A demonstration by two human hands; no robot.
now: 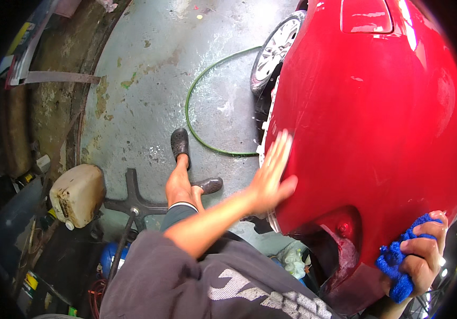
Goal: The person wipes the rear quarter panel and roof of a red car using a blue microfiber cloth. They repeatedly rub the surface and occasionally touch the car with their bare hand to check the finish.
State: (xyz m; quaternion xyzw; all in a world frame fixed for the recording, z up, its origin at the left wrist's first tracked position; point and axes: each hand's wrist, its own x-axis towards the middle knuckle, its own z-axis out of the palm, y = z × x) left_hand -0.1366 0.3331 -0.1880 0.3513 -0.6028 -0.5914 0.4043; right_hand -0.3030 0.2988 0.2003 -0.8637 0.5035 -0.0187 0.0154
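The left hand [271, 178] lay flat, fingers spread, on the red car [367, 133]. The right hand [424, 255] clenched a blue cloth [396, 266] against the car's lower edge.

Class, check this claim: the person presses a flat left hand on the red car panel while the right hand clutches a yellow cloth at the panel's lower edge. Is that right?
Not quite. The head view shows the cloth in the right hand is blue, not yellow. The rest holds: the left hand lies flat on the red car panel.
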